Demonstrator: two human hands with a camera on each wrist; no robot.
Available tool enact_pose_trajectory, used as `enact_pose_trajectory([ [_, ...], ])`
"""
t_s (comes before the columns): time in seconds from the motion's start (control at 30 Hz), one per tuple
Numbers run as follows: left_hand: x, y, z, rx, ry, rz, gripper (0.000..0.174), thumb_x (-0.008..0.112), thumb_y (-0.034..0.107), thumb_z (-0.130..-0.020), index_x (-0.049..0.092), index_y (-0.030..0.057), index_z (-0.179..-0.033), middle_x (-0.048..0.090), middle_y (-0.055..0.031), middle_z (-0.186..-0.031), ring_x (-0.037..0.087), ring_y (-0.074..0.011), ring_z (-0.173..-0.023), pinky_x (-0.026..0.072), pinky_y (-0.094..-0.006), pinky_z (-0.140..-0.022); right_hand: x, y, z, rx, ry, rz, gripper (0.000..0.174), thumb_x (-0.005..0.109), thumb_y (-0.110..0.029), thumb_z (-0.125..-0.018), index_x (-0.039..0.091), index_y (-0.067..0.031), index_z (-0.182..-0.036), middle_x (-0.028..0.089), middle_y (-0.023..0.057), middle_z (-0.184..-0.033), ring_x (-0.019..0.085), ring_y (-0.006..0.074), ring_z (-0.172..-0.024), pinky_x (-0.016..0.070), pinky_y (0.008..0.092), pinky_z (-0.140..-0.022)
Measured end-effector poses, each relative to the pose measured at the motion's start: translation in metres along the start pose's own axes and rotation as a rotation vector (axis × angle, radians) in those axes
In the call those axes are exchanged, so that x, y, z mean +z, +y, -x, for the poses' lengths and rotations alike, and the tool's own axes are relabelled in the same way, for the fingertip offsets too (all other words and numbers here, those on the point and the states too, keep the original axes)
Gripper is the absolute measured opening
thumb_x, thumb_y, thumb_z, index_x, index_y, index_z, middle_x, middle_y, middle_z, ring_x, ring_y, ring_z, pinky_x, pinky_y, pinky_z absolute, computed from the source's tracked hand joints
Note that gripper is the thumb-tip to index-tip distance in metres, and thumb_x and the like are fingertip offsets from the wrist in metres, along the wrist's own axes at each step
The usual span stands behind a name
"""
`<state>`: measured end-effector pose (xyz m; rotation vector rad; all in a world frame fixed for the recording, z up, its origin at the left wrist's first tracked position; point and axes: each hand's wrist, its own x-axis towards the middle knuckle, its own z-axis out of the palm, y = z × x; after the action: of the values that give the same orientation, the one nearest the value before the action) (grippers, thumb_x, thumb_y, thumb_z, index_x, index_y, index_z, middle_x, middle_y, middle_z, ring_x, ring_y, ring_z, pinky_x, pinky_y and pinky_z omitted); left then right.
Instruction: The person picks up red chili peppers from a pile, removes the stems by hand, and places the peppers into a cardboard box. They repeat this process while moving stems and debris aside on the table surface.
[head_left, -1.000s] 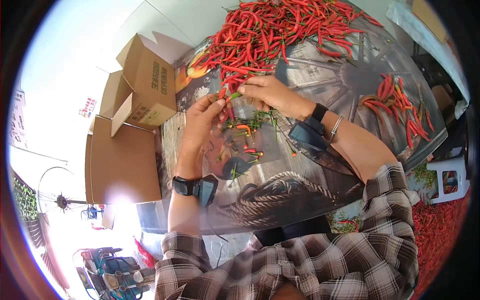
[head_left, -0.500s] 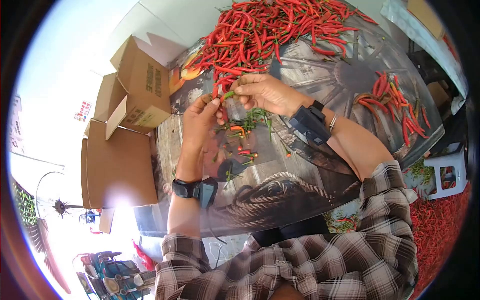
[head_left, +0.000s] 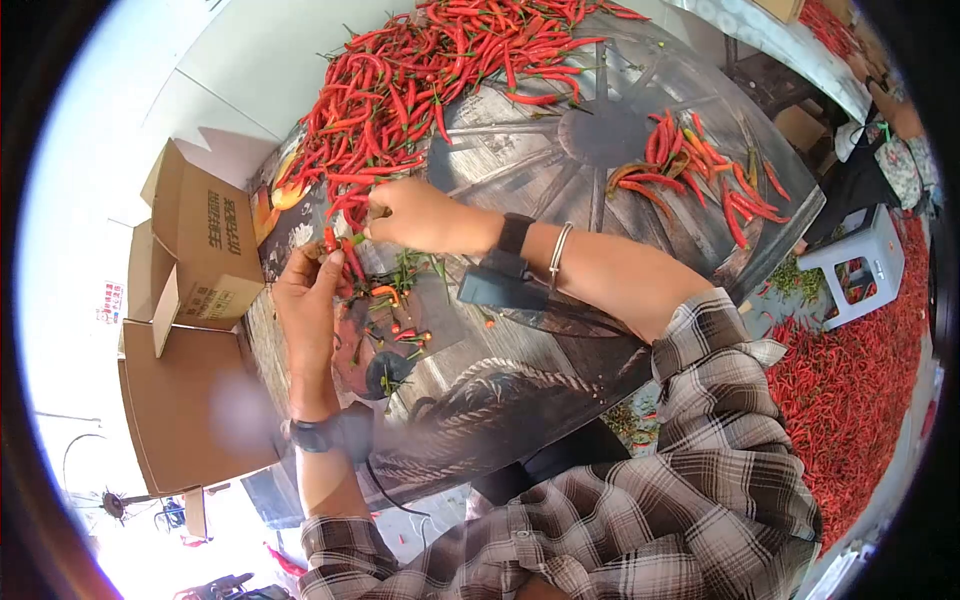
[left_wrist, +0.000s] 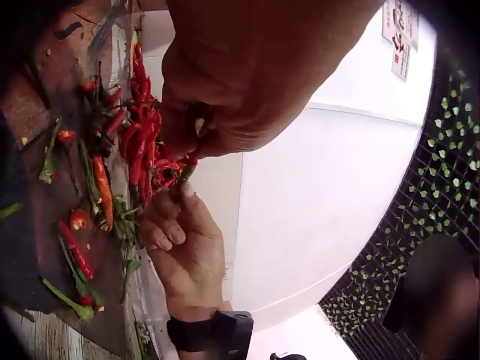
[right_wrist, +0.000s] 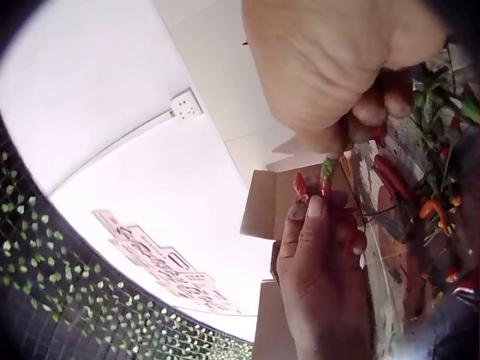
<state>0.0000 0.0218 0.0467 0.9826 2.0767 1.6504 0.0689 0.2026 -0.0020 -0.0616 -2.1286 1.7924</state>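
Observation:
Thumb and fingers of my left hand [head_left: 310, 295] pinch a red chili pepper [right_wrist: 326, 187], with another red piece [right_wrist: 301, 185] showing by the fingertips. My right hand [head_left: 430, 215] comes in from the right and pinches the green stem end [right_wrist: 328, 166] of the same chili. Both hands meet above the table, in front of a large heap of red chilies [head_left: 400, 90]. Below them lie loose green stems [head_left: 408, 270] and several chili ends, including an orange chili [left_wrist: 103, 191].
An open cardboard box [head_left: 205, 240] stands at the table's left edge. A smaller group of chilies [head_left: 690, 175] lies on the right of the table [head_left: 520, 350]. Beyond it are a white stool [head_left: 860, 265] and a wide spread of red chilies [head_left: 850, 420] on the floor.
The head view has swung to the right, so the table, box and heap sit further left in it. Both hands stay close together on the chili, the right one now turned more palm-down.

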Motion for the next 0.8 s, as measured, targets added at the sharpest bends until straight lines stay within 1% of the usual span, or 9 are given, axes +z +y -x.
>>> enact_pose_trajectory([
  [0.03,0.004,0.003,0.002,-0.001,0.0,0.0,0.013,0.061,0.007,-0.089,0.062,0.0001,-0.1,0.06,-0.0008,-0.076,0.051,-0.0046,-0.063,0.0435,-0.021,-0.057,0.001,0.0,0.0,-0.2,0.115,0.342,0.021,0.063,-0.019,-0.078,0.059,0.0004,-0.083,0.06,0.0146,-0.069,0.06,0.0274,-0.064,0.0451,0.0386,-0.058],
  [0.07,0.009,0.006,0.004,0.0,0.019,-0.086,0.014,0.06,0.007,-0.089,0.062,-0.0005,-0.101,0.061,-0.001,-0.077,0.052,-0.0049,-0.065,0.0443,-0.0212,-0.058,0.002,0.001,0.002,-0.2,0.114,0.341,0.021,0.063,-0.019,-0.078,0.059,0.0004,-0.083,0.06,0.0146,-0.069,0.06,0.0274,-0.064,0.0451,0.0386,-0.058],
  [0.13,0.016,0.008,0.008,-0.002,0.048,-0.183,0.015,0.059,0.006,-0.089,0.062,-0.0012,-0.103,0.061,-0.0013,-0.079,0.053,-0.0052,-0.066,0.0451,-0.0214,-0.059,0.005,-0.006,0.009,-0.157,0.18,0.448,0.021,0.061,-0.019,-0.075,0.056,0.0009,-0.078,0.059,0.0213,-0.073,0.059,0.0382,-0.072,0.0446,0.045,-0.063],
  [0.23,0.021,0.006,0.008,0.083,0.035,-0.318,0.015,0.058,0.008,-0.091,0.061,-0.0008,-0.103,0.061,0.0001,-0.086,0.053,-0.0049,-0.076,0.0456,-0.0215,-0.065,0.007,-0.004,0.008,-0.203,0.26,0.533,0.017,0.059,-0.017,-0.075,0.055,-0.0001,-0.075,0.059,0.0202,-0.072,0.059,0.0393,-0.072,0.0446,0.0463,-0.063],
  [0.4,0.022,0.017,0.008,0.085,0.053,-0.326,0.014,0.059,0.009,-0.091,0.061,-0.0011,-0.101,0.062,-0.0002,-0.085,0.054,-0.005,-0.075,0.0464,-0.0215,-0.065,-0.009,0.004,0.003,-0.172,0.323,0.52,0.02,0.058,-0.02,-0.077,0.057,-0.0006,-0.074,0.058,0.0201,-0.069,0.059,0.0383,-0.068,0.0447,0.0461,-0.061],
  [0.5,0.015,0.022,0.001,0.099,0.066,-0.044,0.015,0.061,0.011,-0.09,0.061,-0.0008,-0.098,0.062,-0.0034,-0.077,0.058,-0.0084,-0.065,0.0483,-0.0226,-0.059,-0.02,0.002,0.0,-0.04,0.197,0.371,0.023,0.057,-0.022,-0.081,0.059,0.0003,-0.078,0.058,0.0198,-0.069,0.059,0.0341,-0.065,0.0441,0.0427,-0.06],
  [0.67,0.016,0.03,-0.011,-0.02,0.047,0.155,0.012,0.061,0.011,-0.089,0.06,0.0016,-0.097,0.065,-0.0061,-0.078,0.062,-0.0122,-0.066,0.0487,-0.0231,-0.059,-0.005,0.004,0.006,-0.2,0.159,0.292,0.022,0.057,-0.022,-0.083,0.06,-0.0004,-0.08,0.06,0.0185,-0.072,0.06,0.0309,-0.068,0.0451,0.0397,-0.062],
  [0.73,0.022,0.034,-0.018,-0.099,0.049,0.213,0.015,0.058,0.009,-0.09,0.059,0.0002,-0.102,0.066,-0.0084,-0.084,0.064,-0.0145,-0.072,0.0511,-0.025,-0.063,-0.006,0.01,0.006,-0.226,0.155,0.267,0.021,0.057,-0.022,-0.084,0.061,-0.0009,-0.082,0.06,0.0179,-0.073,0.061,0.0298,-0.069,0.0456,0.0388,-0.063],
  [0.8,0.036,0.043,-0.028,-0.065,-0.009,0.239,0.022,0.058,0.009,-0.09,0.057,-0.0043,-0.108,0.065,-0.0113,-0.091,0.065,-0.0165,-0.077,0.0532,-0.0272,-0.067,-0.005,0.014,0.006,-0.26,0.185,0.435,0.022,0.056,-0.023,-0.086,0.062,-0.0016,-0.088,0.061,0.0165,-0.074,0.061,0.0266,-0.07,0.0469,0.0356,-0.065],
])
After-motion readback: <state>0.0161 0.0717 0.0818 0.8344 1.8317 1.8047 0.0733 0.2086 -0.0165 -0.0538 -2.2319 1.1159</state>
